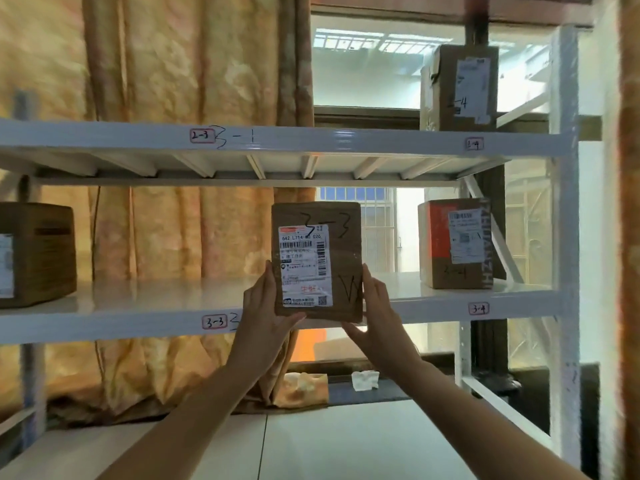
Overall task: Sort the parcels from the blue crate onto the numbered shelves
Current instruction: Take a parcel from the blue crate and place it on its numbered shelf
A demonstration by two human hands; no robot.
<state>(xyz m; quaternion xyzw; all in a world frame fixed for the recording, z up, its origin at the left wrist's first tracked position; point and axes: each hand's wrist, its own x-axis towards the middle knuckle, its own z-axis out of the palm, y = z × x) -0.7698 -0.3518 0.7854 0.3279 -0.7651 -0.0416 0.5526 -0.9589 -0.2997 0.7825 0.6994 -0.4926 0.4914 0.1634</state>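
Observation:
A brown cardboard parcel (343,265) with a white shipping label and "3-3" handwritten on top stands upright between both hands. My left hand (265,306) grips its lower left edge and my right hand (375,310) grips its lower right edge. The parcel is held in front of the middle shelf (138,306), just right of the red-framed tag "3-3" (214,321) on the shelf's front edge. Whether its bottom rests on the shelf I cannot tell. The blue crate is out of view.
A brown box (455,244) stands at the "3-4" tag (479,308). Another box (34,254) sits at the far left of the same shelf. On the upper shelf (311,140) a box (460,88) stands above tag "2-4"; tag "2-3" (200,135) is left. An orange curtain hangs behind.

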